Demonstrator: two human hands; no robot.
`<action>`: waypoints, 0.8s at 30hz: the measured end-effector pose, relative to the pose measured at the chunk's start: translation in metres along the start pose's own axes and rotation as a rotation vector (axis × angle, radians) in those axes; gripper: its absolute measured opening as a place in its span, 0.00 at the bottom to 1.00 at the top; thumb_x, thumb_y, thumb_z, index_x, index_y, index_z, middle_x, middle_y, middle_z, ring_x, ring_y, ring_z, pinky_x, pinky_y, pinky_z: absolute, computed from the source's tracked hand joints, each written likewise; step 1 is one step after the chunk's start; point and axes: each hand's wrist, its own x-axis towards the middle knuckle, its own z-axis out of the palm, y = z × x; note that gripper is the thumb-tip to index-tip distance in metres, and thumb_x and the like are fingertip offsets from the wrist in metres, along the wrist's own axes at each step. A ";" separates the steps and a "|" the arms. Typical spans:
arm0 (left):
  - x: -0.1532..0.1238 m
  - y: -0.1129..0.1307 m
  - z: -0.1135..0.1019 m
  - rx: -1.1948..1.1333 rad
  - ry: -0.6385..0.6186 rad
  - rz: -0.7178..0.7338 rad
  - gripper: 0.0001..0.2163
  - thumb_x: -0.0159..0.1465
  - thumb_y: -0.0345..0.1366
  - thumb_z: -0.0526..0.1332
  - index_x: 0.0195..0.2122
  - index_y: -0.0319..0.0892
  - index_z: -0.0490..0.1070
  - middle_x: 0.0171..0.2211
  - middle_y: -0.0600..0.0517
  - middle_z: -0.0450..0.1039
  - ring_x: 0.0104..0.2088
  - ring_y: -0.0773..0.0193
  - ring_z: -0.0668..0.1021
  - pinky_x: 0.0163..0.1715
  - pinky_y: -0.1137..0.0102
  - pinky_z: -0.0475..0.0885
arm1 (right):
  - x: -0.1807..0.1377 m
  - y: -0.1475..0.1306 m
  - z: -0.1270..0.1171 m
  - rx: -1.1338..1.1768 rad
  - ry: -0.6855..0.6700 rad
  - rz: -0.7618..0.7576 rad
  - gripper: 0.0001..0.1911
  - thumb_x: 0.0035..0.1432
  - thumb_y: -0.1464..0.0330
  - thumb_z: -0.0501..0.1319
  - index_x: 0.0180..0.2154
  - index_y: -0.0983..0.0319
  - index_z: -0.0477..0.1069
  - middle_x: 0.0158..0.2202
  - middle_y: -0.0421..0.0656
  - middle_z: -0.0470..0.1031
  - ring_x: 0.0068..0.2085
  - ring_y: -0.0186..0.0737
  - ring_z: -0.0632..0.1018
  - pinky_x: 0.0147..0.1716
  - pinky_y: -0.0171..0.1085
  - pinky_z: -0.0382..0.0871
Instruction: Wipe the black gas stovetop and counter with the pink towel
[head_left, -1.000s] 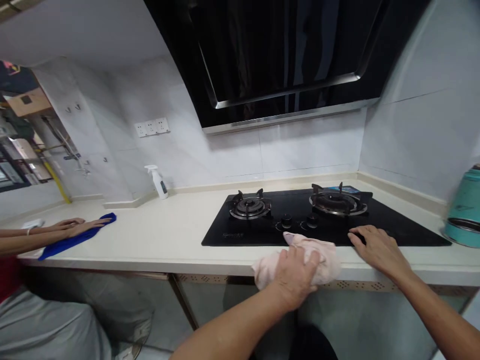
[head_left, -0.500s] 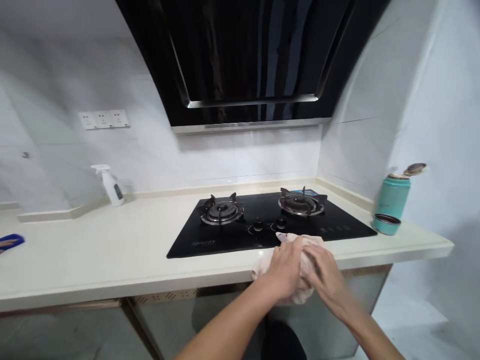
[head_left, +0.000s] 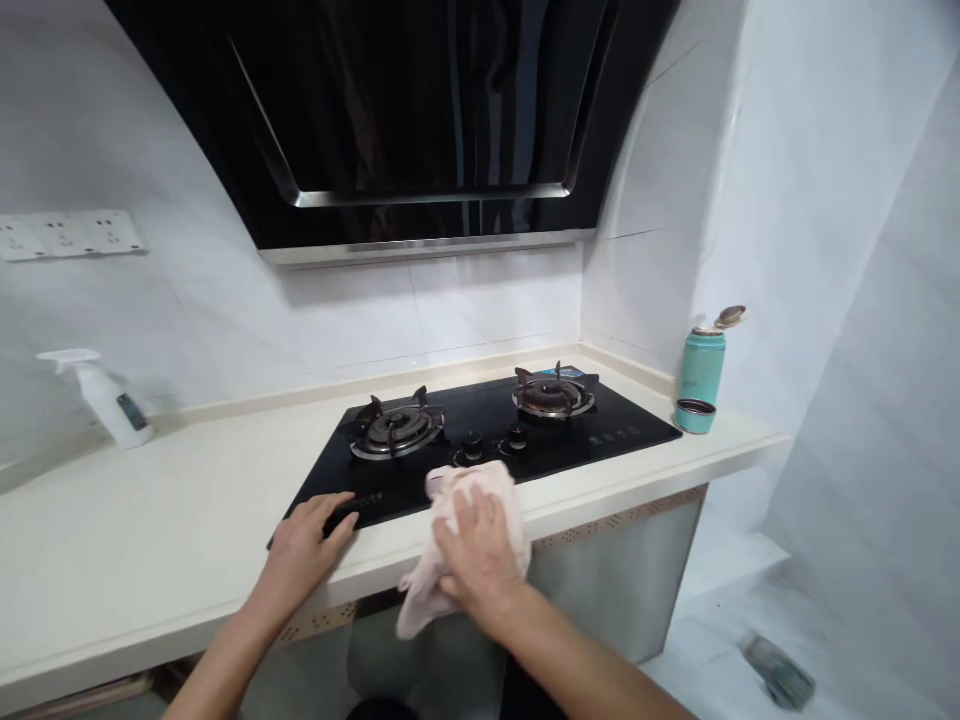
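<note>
My right hand (head_left: 481, 555) presses a pale pink cloth (head_left: 427, 600) against the front edge of the black gas stove (head_left: 420, 490), the thumb tucked against it. Part of the cloth hangs down over the countertop's front edge. To the left, my left hand (head_left: 304, 550) rests with fingers apart at the stove's front left corner, holding nothing. Two control knobs (head_left: 472, 445) stand just behind the cloth. Farther back are the left burner (head_left: 397, 428) and the right burner (head_left: 553, 393).
A white spray bottle (head_left: 109, 400) stands on the countertop (head_left: 180, 490) at left. At the right end are an open teal thermos (head_left: 703, 365) and its teal cup (head_left: 695, 416). A black range hood (head_left: 420, 110) slants overhead. Cabinet doors (head_left: 607, 580) lie below.
My left hand has let go of the cloth and moved left to the stove's corner. My right hand stays on the cloth, now flatter over it. The view has swung right.
</note>
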 end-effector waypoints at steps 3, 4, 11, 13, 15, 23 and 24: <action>-0.006 -0.011 0.004 0.089 0.031 -0.036 0.23 0.65 0.55 0.53 0.47 0.46 0.78 0.48 0.44 0.80 0.51 0.46 0.79 0.51 0.55 0.73 | 0.010 -0.026 0.024 -0.068 0.304 -0.170 0.18 0.60 0.62 0.67 0.50 0.60 0.71 0.57 0.56 0.71 0.59 0.62 0.69 0.54 0.61 0.64; -0.007 -0.011 0.005 0.107 0.031 -0.043 0.23 0.65 0.55 0.53 0.47 0.46 0.78 0.49 0.45 0.80 0.52 0.46 0.78 0.51 0.55 0.72 | 0.012 -0.029 0.027 -0.088 0.389 -0.213 0.14 0.62 0.65 0.64 0.49 0.60 0.71 0.55 0.55 0.71 0.58 0.60 0.69 0.53 0.59 0.65; -0.009 -0.003 0.004 0.116 -0.003 -0.084 0.23 0.64 0.56 0.54 0.46 0.47 0.79 0.51 0.46 0.79 0.54 0.47 0.77 0.53 0.53 0.71 | 0.005 0.019 0.004 -0.038 0.511 -0.425 0.17 0.64 0.69 0.63 0.54 0.55 0.68 0.54 0.51 0.69 0.54 0.52 0.71 0.46 0.47 0.68; -0.009 -0.003 0.003 0.102 -0.006 -0.093 0.23 0.64 0.56 0.54 0.45 0.47 0.80 0.51 0.46 0.80 0.54 0.47 0.77 0.53 0.54 0.71 | -0.005 0.043 -0.007 -0.046 0.492 -0.417 0.18 0.63 0.70 0.64 0.54 0.53 0.69 0.53 0.50 0.69 0.54 0.51 0.71 0.46 0.46 0.67; -0.008 -0.003 0.001 0.092 -0.005 -0.099 0.23 0.64 0.56 0.54 0.44 0.47 0.80 0.51 0.46 0.80 0.54 0.47 0.77 0.54 0.55 0.71 | -0.018 0.072 -0.018 -0.051 0.442 -0.398 0.18 0.63 0.71 0.64 0.54 0.53 0.70 0.54 0.50 0.69 0.54 0.50 0.71 0.49 0.47 0.67; -0.007 0.007 -0.003 0.096 -0.009 -0.119 0.21 0.64 0.54 0.53 0.44 0.47 0.80 0.50 0.46 0.80 0.55 0.47 0.77 0.55 0.54 0.70 | -0.088 0.241 -0.063 -0.047 0.128 -0.296 0.20 0.63 0.63 0.64 0.57 0.53 0.73 0.61 0.52 0.69 0.61 0.52 0.69 0.57 0.52 0.67; -0.008 0.008 -0.003 0.100 -0.007 -0.117 0.21 0.64 0.53 0.53 0.44 0.47 0.80 0.50 0.46 0.80 0.55 0.47 0.77 0.56 0.54 0.70 | -0.097 0.265 -0.067 -0.051 0.084 -0.249 0.21 0.62 0.63 0.64 0.57 0.53 0.73 0.62 0.51 0.69 0.62 0.52 0.68 0.58 0.53 0.66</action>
